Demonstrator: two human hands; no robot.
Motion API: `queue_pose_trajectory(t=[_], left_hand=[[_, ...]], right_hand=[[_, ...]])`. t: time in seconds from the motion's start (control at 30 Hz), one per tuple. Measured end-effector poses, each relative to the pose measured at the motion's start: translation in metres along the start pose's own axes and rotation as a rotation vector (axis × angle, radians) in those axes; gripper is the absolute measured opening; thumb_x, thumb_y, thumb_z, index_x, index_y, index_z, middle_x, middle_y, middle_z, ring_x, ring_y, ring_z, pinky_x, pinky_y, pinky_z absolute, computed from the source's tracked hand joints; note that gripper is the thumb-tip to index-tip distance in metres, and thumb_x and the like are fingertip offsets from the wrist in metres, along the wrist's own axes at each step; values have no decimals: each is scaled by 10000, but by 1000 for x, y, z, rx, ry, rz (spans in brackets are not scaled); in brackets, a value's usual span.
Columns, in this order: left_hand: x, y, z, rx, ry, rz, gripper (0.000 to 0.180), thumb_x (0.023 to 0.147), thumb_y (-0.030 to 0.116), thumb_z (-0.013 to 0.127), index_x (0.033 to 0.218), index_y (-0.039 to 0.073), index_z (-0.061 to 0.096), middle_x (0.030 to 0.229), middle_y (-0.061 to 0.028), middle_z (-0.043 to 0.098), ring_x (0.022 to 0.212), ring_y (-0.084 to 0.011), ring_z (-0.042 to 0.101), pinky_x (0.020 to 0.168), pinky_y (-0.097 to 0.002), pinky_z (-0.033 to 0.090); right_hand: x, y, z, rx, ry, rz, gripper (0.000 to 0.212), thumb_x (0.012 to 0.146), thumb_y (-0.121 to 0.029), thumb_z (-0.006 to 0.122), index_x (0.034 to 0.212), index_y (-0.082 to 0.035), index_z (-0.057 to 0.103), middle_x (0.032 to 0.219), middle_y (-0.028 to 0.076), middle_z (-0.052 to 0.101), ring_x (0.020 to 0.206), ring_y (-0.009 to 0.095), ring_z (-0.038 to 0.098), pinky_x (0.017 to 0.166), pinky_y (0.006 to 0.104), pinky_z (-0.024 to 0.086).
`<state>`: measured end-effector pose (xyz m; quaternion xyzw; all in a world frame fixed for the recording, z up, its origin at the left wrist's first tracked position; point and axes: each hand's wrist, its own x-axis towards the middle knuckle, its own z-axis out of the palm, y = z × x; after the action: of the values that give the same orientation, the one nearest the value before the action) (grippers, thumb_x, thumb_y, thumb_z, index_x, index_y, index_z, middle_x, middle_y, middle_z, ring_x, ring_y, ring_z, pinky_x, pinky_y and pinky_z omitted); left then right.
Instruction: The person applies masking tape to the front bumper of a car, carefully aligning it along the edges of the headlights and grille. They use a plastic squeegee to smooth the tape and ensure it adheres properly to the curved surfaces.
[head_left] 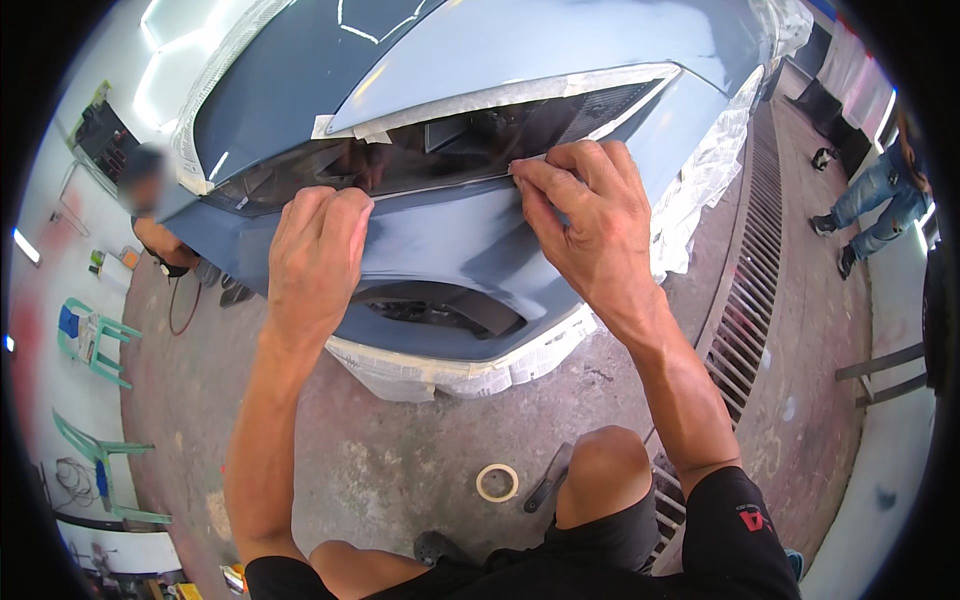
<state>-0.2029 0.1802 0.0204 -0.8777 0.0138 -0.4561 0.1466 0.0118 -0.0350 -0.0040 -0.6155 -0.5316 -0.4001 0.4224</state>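
In front of me is the grey-primed front corner of a car [450, 240], with a dark, glossy headlight [480, 135]. Pale masking tape [500, 97] borders the headlight's upper edge. My left hand [315, 255] is pinched at the lower edge, left of the middle. Farther right along that edge, my right hand [598, 215] pinches with thumb and forefinger. A thin, pale strip of masking tape [440, 188] runs between the fingertips, which partly hide its ends. Beneath the hands sits a dark bumper opening [435, 308].
Newspaper masking [685, 225] skirts the car. On the floor lie a tape roll [497, 483] and a dark cutter-like tool [545, 492], near my knee. A drain grate [752, 290] runs along the right. One person [880, 195] stands right, another [160, 230] is left, near green chairs [100, 340].
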Motion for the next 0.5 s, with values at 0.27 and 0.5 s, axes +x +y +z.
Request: queue_pose_trajectory(t=[0.27, 0.5], left_hand=[[5, 7, 3, 76, -12, 1, 309, 956, -15, 872, 1192, 51, 684, 1041, -110, 724, 981, -319, 705, 858, -451, 574], [6, 18, 6, 158, -44, -44, 296, 984, 12, 850, 1207, 54, 660, 1048, -95, 728, 1000, -310, 680, 894, -459, 557]], right_hand=[[-2, 6, 10, -57, 51, -92, 272, 830, -69, 923, 1096, -96, 876, 1103, 5, 697, 985, 239, 605, 843, 390, 531], [-5, 5, 17, -39, 91, -94, 272, 827, -70, 927, 1091, -97, 867, 1086, 4, 703, 978, 245, 612, 845, 395, 531]])
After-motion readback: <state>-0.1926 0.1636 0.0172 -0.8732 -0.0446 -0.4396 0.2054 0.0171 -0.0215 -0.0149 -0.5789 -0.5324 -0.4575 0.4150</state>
